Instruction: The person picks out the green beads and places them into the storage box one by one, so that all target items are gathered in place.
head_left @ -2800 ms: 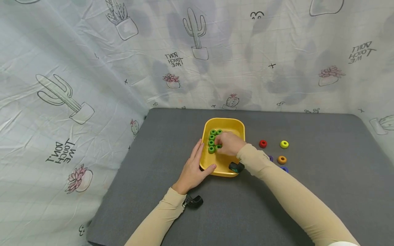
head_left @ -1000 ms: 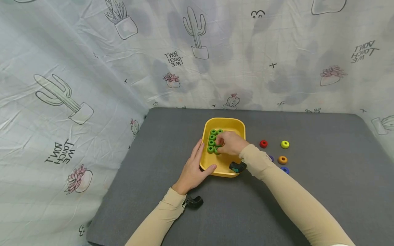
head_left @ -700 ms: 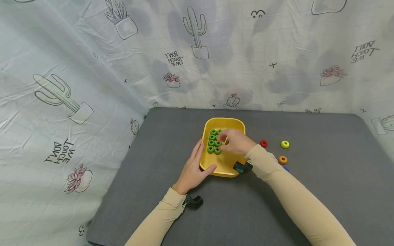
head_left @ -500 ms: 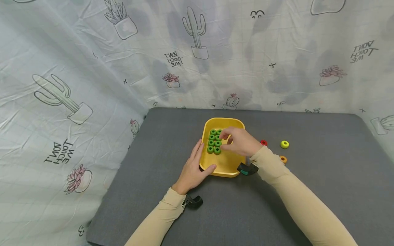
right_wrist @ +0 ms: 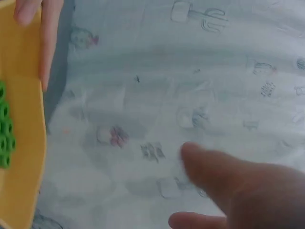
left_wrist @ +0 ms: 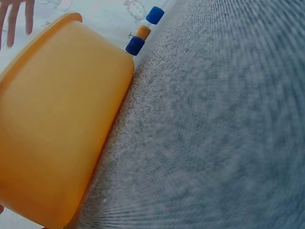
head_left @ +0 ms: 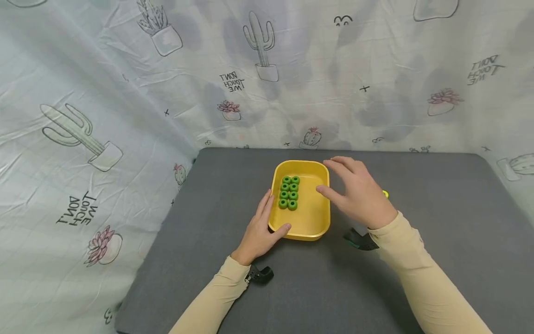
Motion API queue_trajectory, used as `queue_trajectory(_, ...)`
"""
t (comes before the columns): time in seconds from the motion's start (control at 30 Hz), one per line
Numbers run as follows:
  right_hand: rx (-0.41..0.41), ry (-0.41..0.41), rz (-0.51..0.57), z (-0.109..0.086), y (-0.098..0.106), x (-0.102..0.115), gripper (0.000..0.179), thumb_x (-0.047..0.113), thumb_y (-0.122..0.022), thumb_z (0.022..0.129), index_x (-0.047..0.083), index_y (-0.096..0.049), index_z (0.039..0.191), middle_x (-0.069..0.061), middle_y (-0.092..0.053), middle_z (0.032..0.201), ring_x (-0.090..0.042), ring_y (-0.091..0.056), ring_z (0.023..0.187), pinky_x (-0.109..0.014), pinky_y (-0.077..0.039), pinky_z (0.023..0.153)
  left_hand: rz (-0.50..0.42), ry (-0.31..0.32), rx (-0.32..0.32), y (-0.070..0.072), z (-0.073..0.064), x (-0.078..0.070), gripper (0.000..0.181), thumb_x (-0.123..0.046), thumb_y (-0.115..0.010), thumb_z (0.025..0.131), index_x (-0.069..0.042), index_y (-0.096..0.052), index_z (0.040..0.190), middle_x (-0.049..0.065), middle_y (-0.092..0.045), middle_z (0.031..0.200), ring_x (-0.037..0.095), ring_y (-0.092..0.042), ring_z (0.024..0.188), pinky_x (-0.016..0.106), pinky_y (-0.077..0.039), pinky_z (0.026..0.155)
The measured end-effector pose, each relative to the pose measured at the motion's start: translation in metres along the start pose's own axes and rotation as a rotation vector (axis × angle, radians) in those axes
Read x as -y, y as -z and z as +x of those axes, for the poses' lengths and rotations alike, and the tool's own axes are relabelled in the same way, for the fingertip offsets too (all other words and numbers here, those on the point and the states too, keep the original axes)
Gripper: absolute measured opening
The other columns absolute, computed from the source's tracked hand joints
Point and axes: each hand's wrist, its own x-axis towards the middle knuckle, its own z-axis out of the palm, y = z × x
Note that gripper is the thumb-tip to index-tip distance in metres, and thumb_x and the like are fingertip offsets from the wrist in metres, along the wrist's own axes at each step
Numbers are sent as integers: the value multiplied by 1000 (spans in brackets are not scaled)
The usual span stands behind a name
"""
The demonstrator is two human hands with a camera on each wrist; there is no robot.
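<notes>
A yellow tray [head_left: 310, 227] stands on the table, with several green beads [head_left: 288, 192] in two tidy columns along its left half. My left hand [head_left: 255, 236] rests at the tray's near left corner, fingers straight along the left rim and thumb on the near rim. Over the tray's right edge, raised, is my right hand [head_left: 360, 195]; its fingers are spread apart with nothing between them. In the right wrist view, the right thumb and a finger [right_wrist: 214, 176] are apart, with the green beads at the left edge.
A yellow bead [head_left: 385, 194] peeks out behind the right hand on the grey table [head_left: 450, 208]. The left wrist view shows a blue bead [left_wrist: 155, 15], an orange bead [left_wrist: 142, 32] and a dark blue bead [left_wrist: 135, 46] beyond the tray. A printed curtain [head_left: 292, 106] hangs behind the table.
My right hand has let go of the nearest green bead in the right column, then lifted away to the right, and now hides most loose beads. My left hand stays put.
</notes>
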Motion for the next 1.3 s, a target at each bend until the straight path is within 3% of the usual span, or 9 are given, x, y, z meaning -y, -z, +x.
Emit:
queue_trajectory(0.1, -52, 6, -18, -9, 9, -1, 70, 25, -85, 89, 1, -56, 148, -26, -50, 153, -50, -41, 141, -68, -37, 111, -1, -3, 0, 0, 0, 1, 97, -57, -66, 97, -14, -17, 169, -10, -5, 176, 20, -28, 158, 54, -34, 123)
queue_trajectory(0.2, -53, -24, -35, -17, 18, -2, 78, 32, -82, 91, 2, -49, 154, -26, -37, 163, -55, -24, 151, -73, -23, 117, -2, -2, -3, 1, 0, 1, 97, -57, -66, 97, -14, -16, 169, -8, -6, 176, 19, -27, 158, 54, -34, 122)
queue_trajectory(0.43, -2, -141, -101, -30, 37, -6, 82, 52, -67, 99, 10, -37, 163, -20, -12, 174, -56, 3, 156, -86, -8, 111, -1, 5, -6, 1, 1, 1, 97, -58, -65, 97, -14, -17, 169, -9, -5, 176, 22, -28, 158, 57, -34, 122)
queue_trajectory(0.7, -20, -215, -119, -39, 44, -14, 81, 55, -64, 100, 15, -35, 164, -17, -5, 175, -55, 11, 156, -91, -1, 105, -1, 11, -4, 3, 1, 1, 97, -60, -65, 97, -15, -17, 169, -5, -7, 177, 21, -26, 159, 55, -34, 122)
queue_trajectory(0.97, 0, -223, -156, -39, 41, -19, 82, 57, -62, 100, 12, -36, 163, -18, -2, 175, -58, 12, 155, -93, -2, 102, -2, -9, -17, 3, 1, 1, 97, -59, -65, 97, -13, -17, 168, 4, -10, 177, 24, -27, 158, 57, -34, 122)
queue_trajectory(1.17, 17, -233, -151, -40, 41, -21, 84, 60, -61, 99, 12, -35, 164, -18, -1, 175, -57, 13, 155, -93, 0, 102, -7, 0, 8, 5, 1, 1, 98, -61, -64, 97, -14, -16, 169, 1, -7, 177, 23, -25, 159, 57, -33, 122)
queue_trajectory(1.3, 29, -235, -157, -40, 40, -21, 85, 61, -61, 99, 12, -35, 164, -19, -1, 175, -58, 13, 155, -93, 0, 101, 44, -7, 12, 16, 2, -5, 94, -61, -61, 99, -16, -16, 169, -4, -4, 177, 26, -18, 161, 60, -26, 124)
